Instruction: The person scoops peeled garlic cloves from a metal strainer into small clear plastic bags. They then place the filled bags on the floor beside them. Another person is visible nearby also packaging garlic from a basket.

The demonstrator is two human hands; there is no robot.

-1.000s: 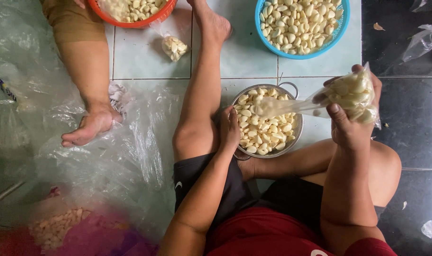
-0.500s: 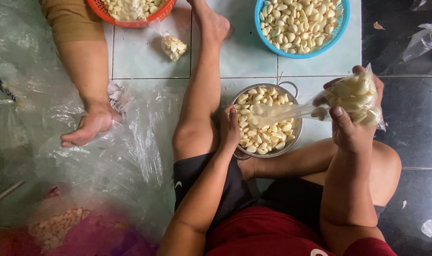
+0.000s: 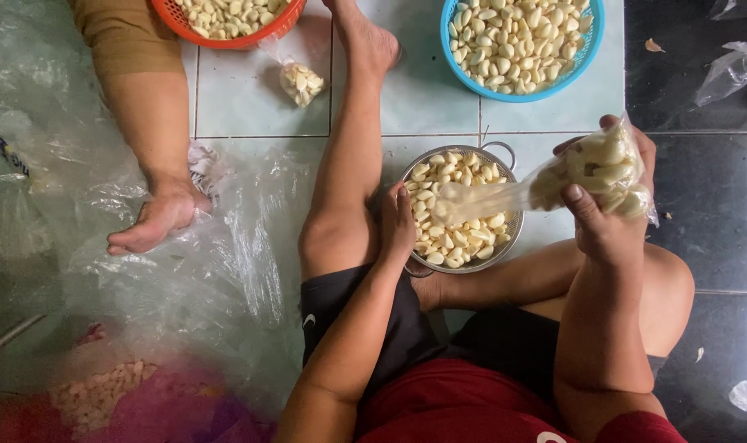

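While my right hand (image 3: 611,221) grips the fat end of the clear plastic bag of peeled garlic cloves (image 3: 595,168), my left hand (image 3: 396,226) sits at the near-left rim of the steel colander (image 3: 505,152), fingers curled loosely over the edge. I can't tell if they pinch anything.

Change vs 1 s ago: not much. The bag sat at about the same height then, neck already pulled out long toward my left fingers. Now it's tipped a bit more on its side and the neck (image 3: 480,197) looks thinner and more drawn out, its tip over the cloves in the colander, just right of my left fingertips. Reads to me as the neck being stretched for closing, w/ the filling done, but that's a judgement.

Right fingers are pressed together round the bag's body, thumb across the near face, fingertips wrapped behind. The bag is packed tight and bulging, cloves pale cream thru cloudy film.

Beyond my right fingers: a blue basket (image 3: 591,49) of cloves. Beyond my left: an orange basket (image 3: 267,29), and 1 small filled bag (image 3: 301,82) on the tile. Far left, another person's hand (image 3: 156,217) rests on loose plastic sheeting (image 3: 226,271).
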